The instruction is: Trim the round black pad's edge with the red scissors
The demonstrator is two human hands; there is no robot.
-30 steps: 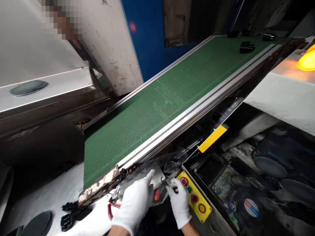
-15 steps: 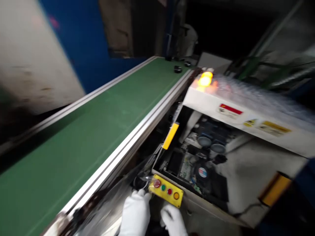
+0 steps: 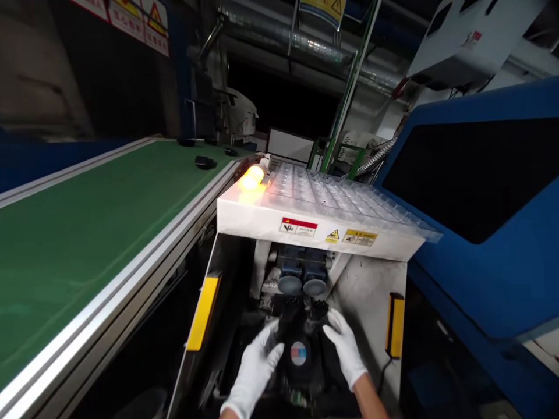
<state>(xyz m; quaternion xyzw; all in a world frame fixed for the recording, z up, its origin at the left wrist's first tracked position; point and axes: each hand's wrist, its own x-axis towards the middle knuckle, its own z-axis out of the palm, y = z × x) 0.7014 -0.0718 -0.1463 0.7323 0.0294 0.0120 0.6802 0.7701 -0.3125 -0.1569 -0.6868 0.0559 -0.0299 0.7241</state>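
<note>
White gloves cover both my hands, which reach into a white machine (image 3: 314, 224) with a dark inside. My left hand (image 3: 257, 364) curls its fingers and thumb around a dark part (image 3: 271, 340) at the left of the black fixture. To the right, my right hand (image 3: 343, 343) has its thumb and fingers apart beside a black bristly piece (image 3: 318, 308); no object shows in it. Between the hands sits a black unit with a round red and blue label (image 3: 299, 353). Two round grey discs (image 3: 302, 285) are just beyond.
A green conveyor belt (image 3: 109, 203) runs along the left, with several black parts (image 3: 205, 163) at its far end. Clear plastic trays (image 3: 332, 192) and a lit orange lamp (image 3: 252, 176) top the machine. Yellow bars (image 3: 203, 314) flank the opening. A blue machine (image 3: 489, 233) stands right.
My view has swung right and up. Both hands have moved from beside the yellow button panel into the machine opening, and my left hand is now at a dark part.
</note>
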